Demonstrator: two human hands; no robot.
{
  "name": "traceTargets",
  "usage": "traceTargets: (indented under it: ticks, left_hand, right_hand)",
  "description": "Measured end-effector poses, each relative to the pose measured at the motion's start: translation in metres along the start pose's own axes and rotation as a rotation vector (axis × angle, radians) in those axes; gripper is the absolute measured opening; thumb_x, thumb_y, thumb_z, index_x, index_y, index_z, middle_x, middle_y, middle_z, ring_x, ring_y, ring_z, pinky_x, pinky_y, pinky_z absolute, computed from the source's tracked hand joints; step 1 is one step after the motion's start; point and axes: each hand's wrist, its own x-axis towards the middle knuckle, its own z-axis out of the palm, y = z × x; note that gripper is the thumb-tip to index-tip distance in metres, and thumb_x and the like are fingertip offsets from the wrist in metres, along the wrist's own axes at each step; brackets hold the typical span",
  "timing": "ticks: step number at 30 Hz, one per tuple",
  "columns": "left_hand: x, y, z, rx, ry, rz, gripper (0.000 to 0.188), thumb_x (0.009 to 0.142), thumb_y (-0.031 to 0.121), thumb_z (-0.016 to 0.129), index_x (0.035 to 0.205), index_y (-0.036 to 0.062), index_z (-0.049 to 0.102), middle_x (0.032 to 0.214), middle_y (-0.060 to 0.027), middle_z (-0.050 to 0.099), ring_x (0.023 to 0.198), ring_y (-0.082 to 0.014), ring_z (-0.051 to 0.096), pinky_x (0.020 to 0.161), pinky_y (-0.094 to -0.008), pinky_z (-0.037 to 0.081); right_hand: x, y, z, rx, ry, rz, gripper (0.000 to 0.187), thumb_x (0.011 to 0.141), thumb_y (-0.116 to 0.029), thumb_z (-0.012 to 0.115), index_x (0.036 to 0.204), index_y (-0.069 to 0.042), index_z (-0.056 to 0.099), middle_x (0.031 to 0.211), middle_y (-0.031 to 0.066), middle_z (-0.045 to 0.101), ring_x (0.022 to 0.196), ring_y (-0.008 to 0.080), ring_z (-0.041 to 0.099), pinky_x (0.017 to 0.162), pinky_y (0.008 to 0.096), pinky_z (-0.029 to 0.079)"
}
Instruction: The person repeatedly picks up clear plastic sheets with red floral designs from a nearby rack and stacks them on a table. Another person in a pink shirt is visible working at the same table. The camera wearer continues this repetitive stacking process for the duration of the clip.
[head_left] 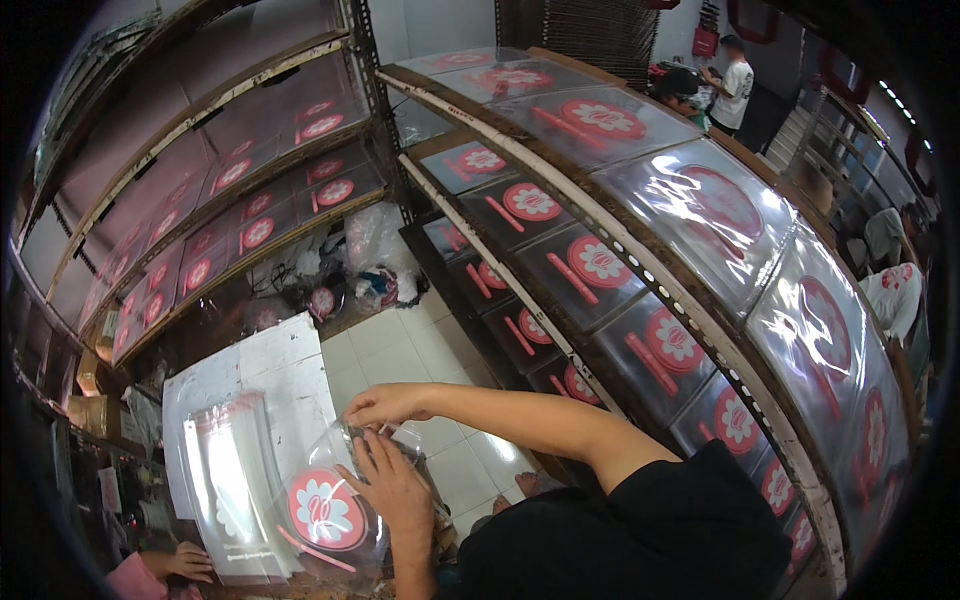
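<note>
My right hand (385, 405) reaches across from the right with its fingertips pinched on the upper edge of a clear plastic sheet (372, 540). Just below it my left hand (390, 485) grips the same sheet, thumb apart from the fingers; its fingertips are partly hidden. The sheet carries a red disc with a white flower shape (326, 509) and a red bar under it. It bulges and tilts above the near right of a white board. Left of it lies a stack of clear printed sheets (228, 490), shining with glare.
The white board (290, 350) covers the work table. Another person's hand (188, 563) in a pink sleeve touches its lower left. Racks with printed sheets stand at left and right; the right rack's pale rail (620, 245) runs close to my right arm. Another person (735, 90) stands far back.
</note>
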Motion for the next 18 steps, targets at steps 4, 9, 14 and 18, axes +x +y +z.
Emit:
traceTargets:
  ticks: [4, 9, 14, 18]
  left_hand:
    - [0.008, 0.01, 0.001, -0.045, -0.015, 0.081, 0.059, 0.09, 0.019, 0.059, 0.139, -0.0097, 0.045, 0.152, -0.0217, 0.038, 0.144, -0.0402, 0.029, 0.115, -0.0689, 0.009]
    - [0.025, 0.037, -0.042, -0.23, 0.044, 0.198, 0.077, 0.082, 0.035, 0.071, 0.139, -0.009, 0.044, 0.152, -0.0296, 0.033, 0.144, -0.0454, 0.026, 0.115, -0.068, 0.01]
    - [0.025, 0.04, -0.08, -0.559, 0.385, 0.376, 0.074, 0.086, 0.043, 0.067, 0.14, -0.0029, 0.046, 0.15, -0.0313, 0.035, 0.14, -0.0504, 0.029, 0.115, -0.0656, 0.017]
    - [0.015, 0.022, -0.09, -0.629, 0.552, 0.232, 0.058, 0.093, 0.039, 0.059, 0.13, -0.0049, 0.053, 0.142, -0.029, 0.043, 0.133, -0.0465, 0.039, 0.111, -0.0611, 0.029]
  right_hand:
    - [-0.006, -0.005, -0.016, -0.089, 0.144, -0.077, 0.023, 0.092, -0.013, 0.062, 0.111, 0.0, 0.066, 0.095, 0.0052, 0.066, 0.082, 0.0146, 0.063, 0.074, 0.0311, 0.054]
    - [-0.041, -0.093, -0.035, -0.752, 0.267, -0.196, 0.028, 0.081, 0.001, 0.057, 0.107, 0.002, 0.067, 0.095, 0.0132, 0.072, 0.084, 0.0168, 0.072, 0.069, 0.0304, 0.057]
    - [-0.108, -0.209, -0.085, -1.125, 0.324, -0.258, 0.034, 0.076, -0.007, 0.069, 0.109, 0.0, 0.069, 0.105, 0.0138, 0.072, 0.094, 0.025, 0.071, 0.082, 0.0377, 0.056]
    - [-0.222, -0.31, -0.059, -1.048, 0.453, -0.197, 0.031, 0.085, -0.012, 0.066, 0.114, 0.0, 0.066, 0.111, 0.0086, 0.069, 0.092, 0.0155, 0.07, 0.081, 0.0287, 0.057]
